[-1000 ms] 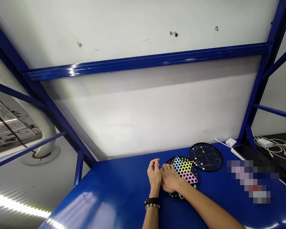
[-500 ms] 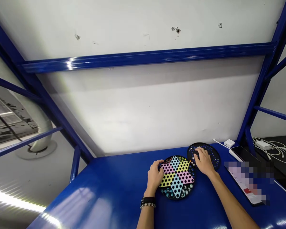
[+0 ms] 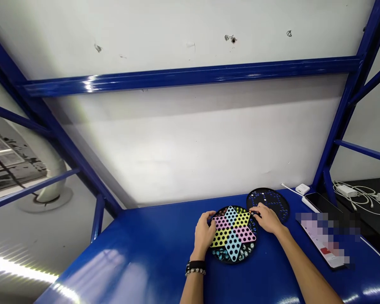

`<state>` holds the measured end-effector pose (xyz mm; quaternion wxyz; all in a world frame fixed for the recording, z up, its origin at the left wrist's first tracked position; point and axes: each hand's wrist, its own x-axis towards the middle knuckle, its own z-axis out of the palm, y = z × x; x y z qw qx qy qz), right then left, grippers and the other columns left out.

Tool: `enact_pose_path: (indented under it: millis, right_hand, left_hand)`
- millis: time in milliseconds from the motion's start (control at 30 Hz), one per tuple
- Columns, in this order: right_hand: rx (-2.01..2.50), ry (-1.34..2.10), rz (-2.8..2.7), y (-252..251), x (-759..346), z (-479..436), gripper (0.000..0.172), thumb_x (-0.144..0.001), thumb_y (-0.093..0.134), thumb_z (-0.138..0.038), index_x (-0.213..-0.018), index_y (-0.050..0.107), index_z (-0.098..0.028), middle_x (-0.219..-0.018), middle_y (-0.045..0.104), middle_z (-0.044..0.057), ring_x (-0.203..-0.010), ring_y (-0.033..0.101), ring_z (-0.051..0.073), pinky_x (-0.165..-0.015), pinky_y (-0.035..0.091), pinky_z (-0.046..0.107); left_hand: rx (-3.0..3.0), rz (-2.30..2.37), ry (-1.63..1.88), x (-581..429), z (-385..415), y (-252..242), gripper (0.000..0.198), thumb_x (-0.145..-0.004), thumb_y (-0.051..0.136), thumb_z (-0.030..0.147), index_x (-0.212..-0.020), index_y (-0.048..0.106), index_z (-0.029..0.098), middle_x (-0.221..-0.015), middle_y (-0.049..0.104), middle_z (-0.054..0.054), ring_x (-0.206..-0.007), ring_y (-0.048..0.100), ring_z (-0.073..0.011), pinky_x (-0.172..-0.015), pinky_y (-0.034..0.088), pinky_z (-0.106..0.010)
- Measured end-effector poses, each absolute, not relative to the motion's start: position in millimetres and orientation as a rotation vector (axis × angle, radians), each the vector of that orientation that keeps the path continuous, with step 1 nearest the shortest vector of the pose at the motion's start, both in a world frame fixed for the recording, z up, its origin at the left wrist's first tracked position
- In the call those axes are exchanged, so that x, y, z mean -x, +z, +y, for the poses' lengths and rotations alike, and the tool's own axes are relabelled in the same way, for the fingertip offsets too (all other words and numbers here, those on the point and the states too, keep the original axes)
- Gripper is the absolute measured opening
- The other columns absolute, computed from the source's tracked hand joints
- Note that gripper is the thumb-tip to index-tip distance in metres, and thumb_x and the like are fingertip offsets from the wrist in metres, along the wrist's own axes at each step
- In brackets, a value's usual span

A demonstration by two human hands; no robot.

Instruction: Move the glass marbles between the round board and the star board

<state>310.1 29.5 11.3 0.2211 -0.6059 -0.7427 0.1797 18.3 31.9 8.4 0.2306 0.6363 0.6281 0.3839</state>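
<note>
A round black Chinese checkers board [image 3: 233, 245] lies on the blue table, its star patterned in pink, yellow and light blue. Small coloured marbles sit in the compartments around the star. My left hand [image 3: 204, 233] grips the board's left rim, thumb over the top. At the upper right rim is my right hand [image 3: 266, 218], its thumb and fingertips pinched together beside the marbles; what they hold is too small to make out. Partly behind that hand lies a round black perforated disc [image 3: 276, 201], with a few pale marbles near its upper left.
To the right on the blue table [image 3: 158, 245] lie a lit phone [image 3: 327, 249], a dark phone [image 3: 319, 204] and a white charger [image 3: 302, 189] with a cable. Blue frame posts and a white wall [image 3: 193, 143] stand behind. More white cables [image 3: 362, 196] lie at the far right.
My right hand has moved left and slightly down from the black disc to the board's upper right rim, its fingers drawn together. My left hand stays on the board.
</note>
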Motion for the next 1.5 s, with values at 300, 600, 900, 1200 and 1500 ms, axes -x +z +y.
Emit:
enact_pose_path:
  millis: [300,600,900,1200,1500]
  right_hand:
    - [1.694,0.388,-2.059,8.9,-304.3,37.0,0.021,-0.093,0.05,-0.029,-0.097,0.071,-0.026,-0.093,0.062,0.002,-0.075,0.059,0.014,-0.064,0.037,0.025]
    - [1.598,0.405,-1.87,32.4,-268.0,38.9,0.017,-0.092,0.048,-0.028,-0.082,0.06,-0.022,-0.083,0.06,0.001,-0.07,0.056,0.013,-0.063,0.038,0.025]
    - [1.44,0.47,-2.296,45.3,-159.9,43.1,0.015,-0.09,0.054,-0.028,-0.091,0.068,-0.022,-0.095,0.065,0.003,-0.081,0.062,0.016,-0.073,0.042,0.027]
    - [1.391,0.464,-2.296,40.5,-171.8,46.6,0.027,-0.094,0.045,-0.024,-0.106,0.069,-0.024,-0.103,0.064,0.005,-0.096,0.061,0.018,-0.084,0.042,0.029]
    - [1.764,0.391,-2.072,26.2,-310.6,9.8,0.018,-0.086,0.056,-0.038,-0.095,0.064,-0.025,-0.11,0.063,0.006,-0.107,0.055,0.026,-0.087,0.042,0.038]
  left_hand:
    - [-1.609,1.782,1.255,-14.2,35.9,8.4,0.033,-0.082,0.043,0.029,-0.104,0.066,0.021,-0.113,0.069,-0.009,-0.102,0.064,-0.0258,-0.084,0.052,-0.038]
    - [-1.353,1.794,1.508,-7.5,40.5,8.9,0.032,-0.081,0.038,0.028,-0.097,0.065,0.021,-0.104,0.07,-0.007,-0.095,0.068,-0.0241,-0.081,0.053,-0.034]
    - [-1.367,1.815,1.51,-6.7,40.0,9.1,0.033,-0.079,0.036,0.028,-0.094,0.064,0.02,-0.101,0.071,-0.008,-0.093,0.068,-0.0237,-0.085,0.054,-0.035]
    - [-1.436,1.804,1.518,-7.8,38.2,8.4,0.031,-0.083,0.037,0.028,-0.096,0.063,0.019,-0.102,0.071,-0.008,-0.095,0.067,-0.0229,-0.085,0.054,-0.034]
    - [-1.464,1.754,1.46,-15.3,33.1,15.2,0.031,-0.085,0.036,0.027,-0.099,0.063,0.02,-0.106,0.069,-0.009,-0.1,0.066,-0.0248,-0.084,0.053,-0.036]
